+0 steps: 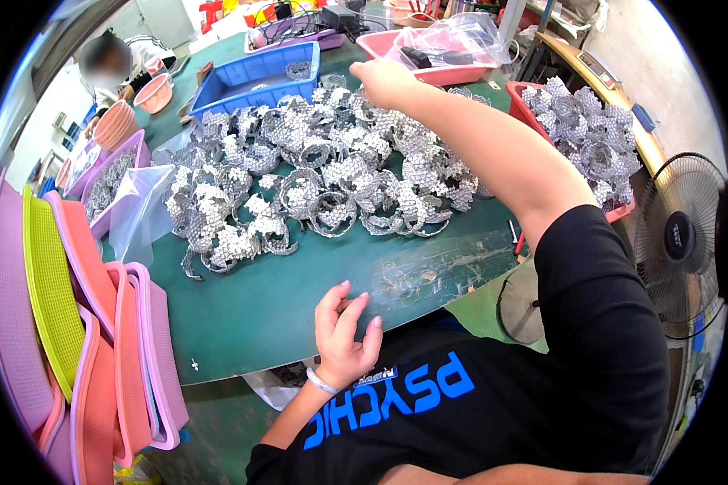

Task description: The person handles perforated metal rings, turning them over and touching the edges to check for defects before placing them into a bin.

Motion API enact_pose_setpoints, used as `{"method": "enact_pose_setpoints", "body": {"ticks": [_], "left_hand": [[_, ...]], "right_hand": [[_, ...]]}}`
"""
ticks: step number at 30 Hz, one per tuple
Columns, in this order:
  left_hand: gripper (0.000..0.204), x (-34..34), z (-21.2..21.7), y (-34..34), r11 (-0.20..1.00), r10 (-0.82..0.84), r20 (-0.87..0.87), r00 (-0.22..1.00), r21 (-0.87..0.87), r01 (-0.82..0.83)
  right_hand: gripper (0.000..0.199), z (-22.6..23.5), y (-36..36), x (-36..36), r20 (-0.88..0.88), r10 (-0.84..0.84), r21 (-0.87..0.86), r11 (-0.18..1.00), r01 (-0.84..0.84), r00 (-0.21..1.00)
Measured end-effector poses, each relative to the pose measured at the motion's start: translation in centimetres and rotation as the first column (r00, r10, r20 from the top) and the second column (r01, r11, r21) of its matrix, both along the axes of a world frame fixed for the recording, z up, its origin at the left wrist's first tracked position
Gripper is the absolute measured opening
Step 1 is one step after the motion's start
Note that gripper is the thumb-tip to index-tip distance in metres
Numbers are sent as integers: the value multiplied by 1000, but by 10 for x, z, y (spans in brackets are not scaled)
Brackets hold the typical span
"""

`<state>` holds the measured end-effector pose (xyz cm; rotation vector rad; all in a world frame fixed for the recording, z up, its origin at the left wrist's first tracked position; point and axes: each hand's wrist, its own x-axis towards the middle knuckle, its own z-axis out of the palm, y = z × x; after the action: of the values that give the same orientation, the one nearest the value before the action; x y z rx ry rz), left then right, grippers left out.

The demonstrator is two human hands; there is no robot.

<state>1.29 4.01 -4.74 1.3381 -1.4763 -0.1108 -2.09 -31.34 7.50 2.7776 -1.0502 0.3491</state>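
A wide heap of curled grey strips (pixel 323 178), made of many small scale-like pieces, covers the middle of the green table (pixel 259 311). My right hand (pixel 383 84) stretches over the far edge of that heap with its fingers closed, and whatever is in them is hidden. Just left of it stands a blue basket (pixel 251 77) holding a small curled strip (pixel 298 70). My left hand (pixel 345 335), with a pale bracelet at its wrist, hovers by the near table edge. Its fingers are bent but apart, and nothing is in them.
Nested plastic baskets (pixel 150 356) stand at the left. A purple basket (pixel 109 182) of grey pieces lies farther back. At the right are a red basket (pixel 578 129) of strips and a fan (pixel 679 238). A person (pixel 121 69) sits at the far left.
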Motion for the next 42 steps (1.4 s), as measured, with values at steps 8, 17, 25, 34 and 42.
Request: {"method": "enact_pose_setpoints", "body": {"ticks": [8, 17, 25, 34, 42], "left_hand": [[35, 0, 3, -2, 1000, -9, 58, 998, -27, 10], [35, -3, 3, -3, 1000, 25, 59, 998, -15, -24], [35, -5, 4, -3, 999, 37, 73, 997, -6, -37], [35, -7, 2, -4, 999, 38, 87, 995, 4, -39], [36, -6, 2, -4, 999, 44, 64, 997, 8, -45]], "right_hand": [[19, -12, -3, -33, 297, 138, -189, 978, -83, 945], [23, -20, -6, -40, 460, -7, -128, 989, 74, 888], [19, -23, -5, -39, 421, 42, -126, 992, 12, 906], [17, -18, -21, -32, 313, -28, -67, 996, 51, 949], [15, 13, -28, -18, 61, -104, -15, 994, 105, 993]]}}
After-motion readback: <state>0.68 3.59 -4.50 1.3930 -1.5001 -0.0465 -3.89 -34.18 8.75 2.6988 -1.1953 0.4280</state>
